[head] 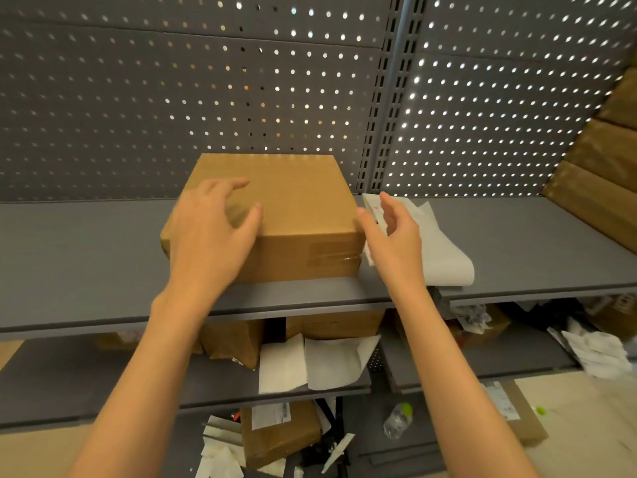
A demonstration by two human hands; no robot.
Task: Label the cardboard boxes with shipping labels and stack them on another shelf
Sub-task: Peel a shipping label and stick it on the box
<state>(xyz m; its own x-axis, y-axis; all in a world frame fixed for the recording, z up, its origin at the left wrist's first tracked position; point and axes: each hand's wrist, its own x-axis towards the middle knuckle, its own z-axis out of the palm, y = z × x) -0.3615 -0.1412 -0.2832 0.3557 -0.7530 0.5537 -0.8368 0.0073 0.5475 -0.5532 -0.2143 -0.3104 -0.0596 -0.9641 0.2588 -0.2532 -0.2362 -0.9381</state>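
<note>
Box [275, 215]: on grey shelf [86, 250], top bare.
Left hand [213, 232]: grip wide, over box's near-left corner.
Right hand [393, 232]: grip wide, beside box.
Paper [444, 250]: behind right hand.

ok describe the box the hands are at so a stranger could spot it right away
Find the grey shelf running below the pegboard wall. The cardboard box sits at its middle, between the left hand and right hand. Unlike the stacked boxes at far right, it stands alone, white paper beside it.
</note>
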